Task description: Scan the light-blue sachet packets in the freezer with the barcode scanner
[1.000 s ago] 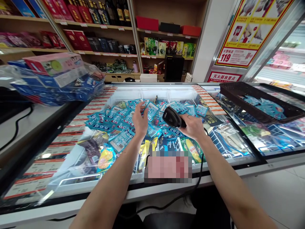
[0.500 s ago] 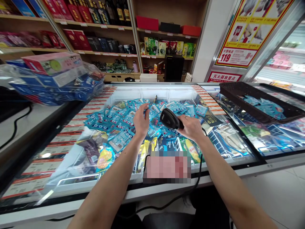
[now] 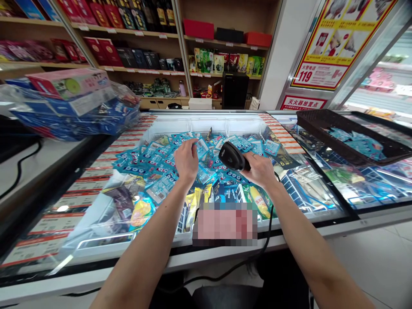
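Note:
My right hand is wrapped round the handle of a black barcode scanner, whose head points left. In my left hand a small blue packet with a pale label is pinched between thumb and fingers; the grip itself is partly hidden. Both hands are above the glass top of a chest freezer. Many similar blue packets lie spread over the glass beneath and around the hands. From the scanner, a black cable runs down over the front edge.
A dark basket holding blue packets stands on the right. Bagged boxes are stacked at left. A blurred-out pink object lies at the freezer's front edge. Behind are shelves of goods.
My left hand has shifted slightly left, and the packet in it has moved along. My right hand and the scanner have moved slightly right.

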`<state>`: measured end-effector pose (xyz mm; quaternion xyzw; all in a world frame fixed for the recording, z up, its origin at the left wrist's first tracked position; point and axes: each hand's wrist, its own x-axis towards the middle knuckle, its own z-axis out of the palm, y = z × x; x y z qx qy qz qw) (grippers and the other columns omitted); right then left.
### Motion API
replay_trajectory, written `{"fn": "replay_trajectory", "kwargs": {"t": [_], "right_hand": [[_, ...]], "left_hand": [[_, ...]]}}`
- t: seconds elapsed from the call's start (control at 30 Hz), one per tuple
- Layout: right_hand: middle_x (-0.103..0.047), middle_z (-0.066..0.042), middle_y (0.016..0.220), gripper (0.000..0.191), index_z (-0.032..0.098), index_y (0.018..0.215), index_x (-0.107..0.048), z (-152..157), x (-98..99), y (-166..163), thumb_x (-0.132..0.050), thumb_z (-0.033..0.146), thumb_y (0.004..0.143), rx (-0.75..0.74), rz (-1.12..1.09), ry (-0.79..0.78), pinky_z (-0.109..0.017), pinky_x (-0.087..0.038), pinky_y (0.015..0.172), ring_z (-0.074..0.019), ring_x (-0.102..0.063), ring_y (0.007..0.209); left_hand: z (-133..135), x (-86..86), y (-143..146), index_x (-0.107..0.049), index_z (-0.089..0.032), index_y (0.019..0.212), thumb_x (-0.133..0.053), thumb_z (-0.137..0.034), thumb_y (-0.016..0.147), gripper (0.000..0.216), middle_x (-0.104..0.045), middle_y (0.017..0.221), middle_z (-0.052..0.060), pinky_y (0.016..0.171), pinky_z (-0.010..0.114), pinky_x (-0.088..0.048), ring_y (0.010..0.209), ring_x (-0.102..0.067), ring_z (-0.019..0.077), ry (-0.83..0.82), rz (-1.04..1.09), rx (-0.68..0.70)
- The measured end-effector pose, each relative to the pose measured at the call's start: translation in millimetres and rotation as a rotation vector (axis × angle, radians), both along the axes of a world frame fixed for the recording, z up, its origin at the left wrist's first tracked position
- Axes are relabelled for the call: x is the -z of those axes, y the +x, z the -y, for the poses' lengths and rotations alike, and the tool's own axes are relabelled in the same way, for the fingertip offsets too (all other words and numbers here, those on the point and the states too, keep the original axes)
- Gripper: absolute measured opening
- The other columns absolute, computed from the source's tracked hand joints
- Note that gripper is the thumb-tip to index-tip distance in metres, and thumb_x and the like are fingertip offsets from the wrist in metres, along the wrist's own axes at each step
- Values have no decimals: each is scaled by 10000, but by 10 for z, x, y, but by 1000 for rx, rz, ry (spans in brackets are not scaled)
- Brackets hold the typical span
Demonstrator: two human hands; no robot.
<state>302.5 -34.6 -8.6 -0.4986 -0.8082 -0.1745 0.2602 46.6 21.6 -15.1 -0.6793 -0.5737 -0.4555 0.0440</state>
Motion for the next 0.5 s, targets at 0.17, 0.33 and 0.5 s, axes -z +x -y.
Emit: {"fn": "replay_trajectory", "kwargs": {"t": [0.17, 0.33, 0.5], "right_hand": [[-681, -54, 925, 288, 190, 1063, -599, -1, -9, 22, -514, 352, 841, 71, -24, -65, -264, -353, 630, -192, -617, 821], [-682, -50, 957, 294, 198, 1067, -606, -11, -9, 22, -526, 359, 833, 95, -2, -120, -264, -366, 635, -191, -623, 851], [-683, -69, 976, 321, 189, 1090, -605, -17, -14, 41, -529, 359, 829, 118, -18, -141, -263, -364, 625, -204, -622, 854]], "left_hand": [[82, -40, -55, -637, -259, 1084, -427, -363, 897, 301, -536, 1297, 107, 993, 538, -272, 1209, -436, 340, -16, -164, -111], [59, 97, -5, -670, -290, 1017, -441, -328, 888, 265, -609, 1220, 65, 1036, 535, -233, 1163, -476, 292, -52, -426, 116], [-63, 228, -113, -675, -270, 1036, -369, -253, 902, 334, -665, 1106, 89, 990, 550, -260, 1090, -511, 290, -98, -450, 58]]}}
